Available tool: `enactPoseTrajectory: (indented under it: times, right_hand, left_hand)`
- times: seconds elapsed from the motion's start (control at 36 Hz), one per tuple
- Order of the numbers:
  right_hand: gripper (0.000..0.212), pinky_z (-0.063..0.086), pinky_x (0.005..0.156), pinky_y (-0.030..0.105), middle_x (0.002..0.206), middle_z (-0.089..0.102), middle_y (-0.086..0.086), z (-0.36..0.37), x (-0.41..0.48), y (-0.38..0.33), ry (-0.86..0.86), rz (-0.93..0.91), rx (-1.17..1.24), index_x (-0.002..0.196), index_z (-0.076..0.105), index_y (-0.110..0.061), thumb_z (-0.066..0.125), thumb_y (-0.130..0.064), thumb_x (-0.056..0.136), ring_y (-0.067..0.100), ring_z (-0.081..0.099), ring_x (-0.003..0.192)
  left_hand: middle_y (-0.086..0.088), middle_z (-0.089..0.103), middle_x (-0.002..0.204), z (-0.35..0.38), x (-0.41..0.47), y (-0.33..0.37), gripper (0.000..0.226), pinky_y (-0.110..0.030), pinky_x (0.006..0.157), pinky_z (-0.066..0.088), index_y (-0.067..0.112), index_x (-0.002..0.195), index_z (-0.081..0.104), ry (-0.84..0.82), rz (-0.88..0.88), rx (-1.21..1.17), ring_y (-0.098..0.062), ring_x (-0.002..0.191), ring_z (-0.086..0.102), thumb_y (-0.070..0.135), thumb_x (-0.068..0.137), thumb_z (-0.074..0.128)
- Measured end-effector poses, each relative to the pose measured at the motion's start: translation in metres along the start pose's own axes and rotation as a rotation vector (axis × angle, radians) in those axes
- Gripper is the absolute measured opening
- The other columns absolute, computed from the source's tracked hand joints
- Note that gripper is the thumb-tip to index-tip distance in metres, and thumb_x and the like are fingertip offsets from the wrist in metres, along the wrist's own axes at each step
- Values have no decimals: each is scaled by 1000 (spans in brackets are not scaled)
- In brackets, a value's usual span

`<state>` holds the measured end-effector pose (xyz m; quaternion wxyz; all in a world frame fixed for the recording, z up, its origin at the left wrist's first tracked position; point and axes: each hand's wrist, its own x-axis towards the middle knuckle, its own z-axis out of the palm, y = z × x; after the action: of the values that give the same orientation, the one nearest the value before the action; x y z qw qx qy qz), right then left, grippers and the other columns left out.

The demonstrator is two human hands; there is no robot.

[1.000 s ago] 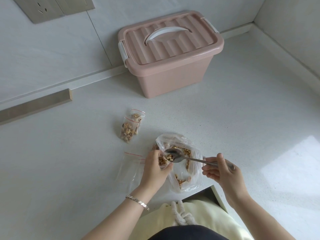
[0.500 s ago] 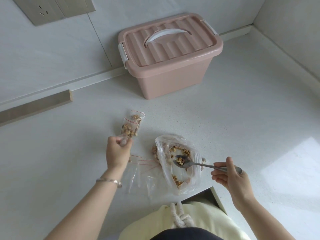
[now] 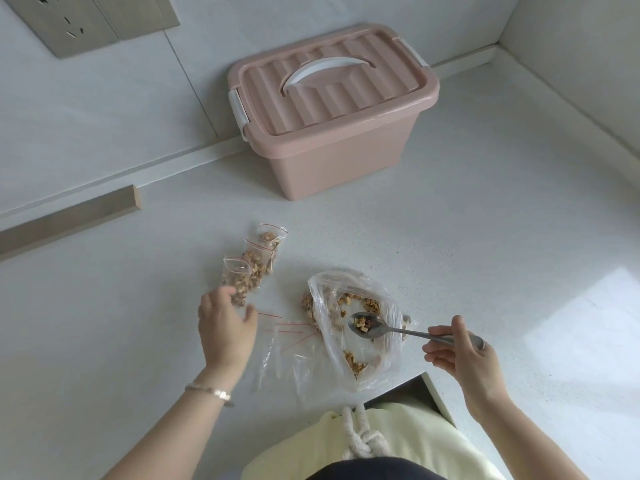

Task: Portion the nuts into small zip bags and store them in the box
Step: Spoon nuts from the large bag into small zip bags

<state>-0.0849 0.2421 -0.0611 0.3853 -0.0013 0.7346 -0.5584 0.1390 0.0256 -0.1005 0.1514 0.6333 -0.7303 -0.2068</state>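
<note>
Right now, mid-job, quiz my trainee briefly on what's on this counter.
1. True or false: the lid sits closed on the pink storage box.
2. What does the right hand hold? A) fork B) spoon carrying nuts C) scissors
3. Fill in: ___ filled small zip bags lie just beyond the left hand.
Key: 1 true; 2 B; 3 three.

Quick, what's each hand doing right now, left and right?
Left hand: open, fingers relaxed beside the nearest small filled bag, not gripping it.
Right hand: holding the spoon, which has nuts in its bowl.
</note>
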Motion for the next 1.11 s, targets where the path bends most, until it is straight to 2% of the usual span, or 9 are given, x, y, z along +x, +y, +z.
enactPoseTrajectory:
  times: [0.11, 0.31, 0.39, 0.5, 0.61, 0.69, 0.78, 0.94, 1.11]
  right_hand:
    - [44, 52, 58, 26, 59, 68, 10, 2, 2, 2, -7, -1, -8, 81, 67, -3, 39, -34, 96, 19, 63, 56]
    - [46, 51, 60, 30, 57, 66, 11, 5, 3, 0, -16, -15, 0, 79, 66, -1, 38, -33, 96, 22, 60, 55]
    - [50, 47, 60, 31, 53, 62, 11, 7, 1, -4, -11, -21, 45, 71, 63, 0, 37, -34, 97, 23, 55, 54]
    - [49, 43, 57, 30, 50, 57, 7, 10, -1, -10, -59, -65, 77, 65, 57, -2, 36, -32, 97, 18, 51, 51]
    - [43, 43, 56, 28, 52, 56, 6, 10, -3, -14, -162, -105, 91, 64, 58, -5, 44, -40, 86, 16, 50, 52]
    - [44, 45, 54, 24, 55, 57, 8, 8, -3, -17, -235, -145, 52, 64, 62, -8, 48, -46, 81, 16, 51, 53]
    - [38, 45, 55, 24, 56, 61, 7, 6, -1, -14, -212, -171, -38, 73, 64, -3, 42, -26, 94, 17, 53, 53]
    - [33, 46, 57, 25, 61, 66, 8, -3, 11, 14, -120, -64, -112, 81, 64, -1, 43, -22, 95, 19, 57, 57]
    - [26, 49, 65, 29, 68, 71, 9, -1, 16, 32, -85, 72, -84, 85, 68, -7, 49, -22, 93, 21, 62, 65]
  left_hand:
    - [-20, 53, 112, 8, -30, -15, 53, -42, 88, 41, 1, 116, 48, -272, -204, 151, -39, 110, 47, 32, 78, 71]
    - [-9, 59, 88, 5, -31, -14, 30, -31, 71, 41, 5, 110, 52, -305, -321, -57, -32, 92, 60, 15, 84, 64]
    - [-8, 62, 87, -8, -30, -1, 7, -25, 70, 34, 10, 92, 59, -245, -258, -202, -28, 89, 59, 5, 87, 57]
    - [-3, 64, 85, -30, -32, 26, 12, -16, 64, 39, 17, 80, 59, -200, -127, -420, -15, 77, 59, 7, 83, 65]
    - [5, 67, 86, -49, -40, 61, 24, -9, 66, 47, 22, 81, 61, -339, -20, -675, 2, 75, 64, 0, 78, 69]
    - [7, 68, 89, -48, -43, 81, 25, -9, 72, 48, 19, 80, 62, -471, 63, -730, 3, 81, 66, -6, 78, 67]
    - [7, 68, 86, -39, -44, 91, 22, -6, 72, 45, 18, 80, 63, -537, 98, -669, 5, 80, 64, -3, 81, 65]
    - [-2, 68, 87, -26, -39, 88, 20, -20, 79, 47, 24, 81, 61, -438, -3, -639, -13, 86, 66, 4, 82, 65]
    - [0, 68, 85, -28, -39, 82, 21, -22, 78, 47, 27, 81, 60, -417, -48, -630, -16, 85, 66, 6, 82, 67]
